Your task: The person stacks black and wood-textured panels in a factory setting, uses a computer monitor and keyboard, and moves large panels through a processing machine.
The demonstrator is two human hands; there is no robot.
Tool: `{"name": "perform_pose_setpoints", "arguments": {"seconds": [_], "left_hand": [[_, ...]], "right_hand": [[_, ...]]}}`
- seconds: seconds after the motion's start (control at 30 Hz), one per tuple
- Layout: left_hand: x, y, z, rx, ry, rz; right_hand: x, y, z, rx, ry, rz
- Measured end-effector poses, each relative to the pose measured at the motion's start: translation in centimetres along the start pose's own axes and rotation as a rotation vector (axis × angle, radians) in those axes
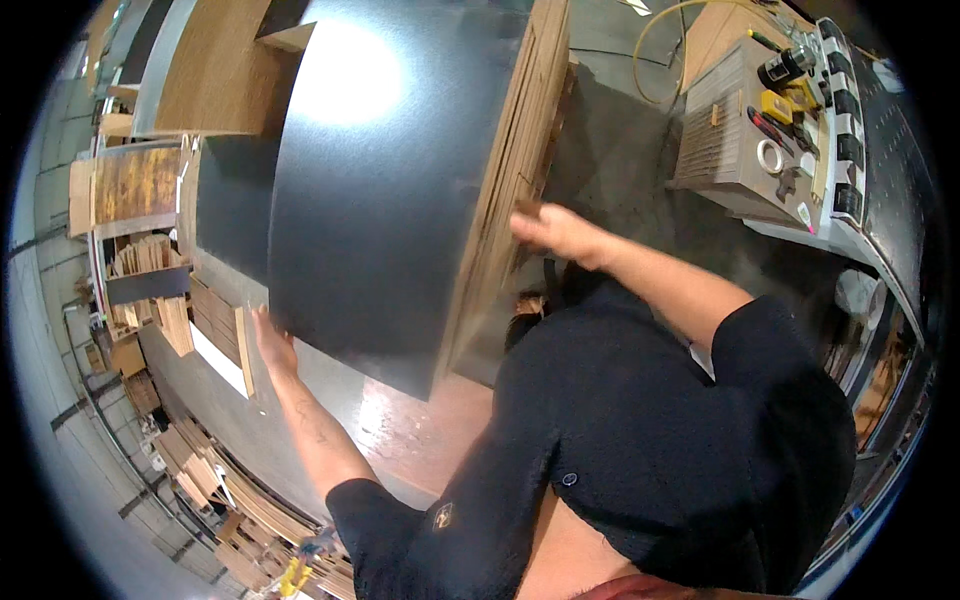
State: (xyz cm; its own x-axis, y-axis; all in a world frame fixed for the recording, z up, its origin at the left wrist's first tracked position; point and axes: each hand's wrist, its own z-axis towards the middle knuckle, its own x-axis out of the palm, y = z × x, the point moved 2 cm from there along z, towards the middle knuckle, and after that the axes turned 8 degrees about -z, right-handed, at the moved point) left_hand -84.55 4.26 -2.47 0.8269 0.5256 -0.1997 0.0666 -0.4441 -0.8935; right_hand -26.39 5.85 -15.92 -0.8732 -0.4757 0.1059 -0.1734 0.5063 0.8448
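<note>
A large black panel [385, 220] lies on top of a stack of brown-edged boards [497, 185], with a bright glare at its far end. At the panel's near left corner is my left hand [275, 342], its fingers stretched out along the edge; whether it bears on the panel I cannot tell. Beyond the stack's right side, my right hand [553, 233] is slightly blurred with its fingers curled closed. A small brown patch shows at its fingertips, too unclear to name.
To the right stands a wooden cabinet [715, 125] with tools, tape and a black canister on top, beside a dark-topped bench [905, 170]. A yellow hose [640, 65] hangs behind. Wood-faced boxes [215, 85] and cut boards [210, 465] line the left.
</note>
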Motion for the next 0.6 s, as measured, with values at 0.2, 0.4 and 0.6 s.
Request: {"name": "perform_pose_setpoints", "arguments": {"seconds": [0.2,0.4,0.6], "left_hand": [[-0.2,-3.5,1.8,0.056,0.183,0.362],[-0.2,-5.4,6.8,0.181,0.592,0.286],[8.7,-8.0,10.0,0.168,0.754,0.46]], "right_hand": [[7.5,3.4,-2.6,-0.08,-0.212,-0.006],[8.7,7.7,-0.5,0.045,-0.462,0.1],[9.1,9.9,-0.4,-0.041,-0.678,0.185]]}}
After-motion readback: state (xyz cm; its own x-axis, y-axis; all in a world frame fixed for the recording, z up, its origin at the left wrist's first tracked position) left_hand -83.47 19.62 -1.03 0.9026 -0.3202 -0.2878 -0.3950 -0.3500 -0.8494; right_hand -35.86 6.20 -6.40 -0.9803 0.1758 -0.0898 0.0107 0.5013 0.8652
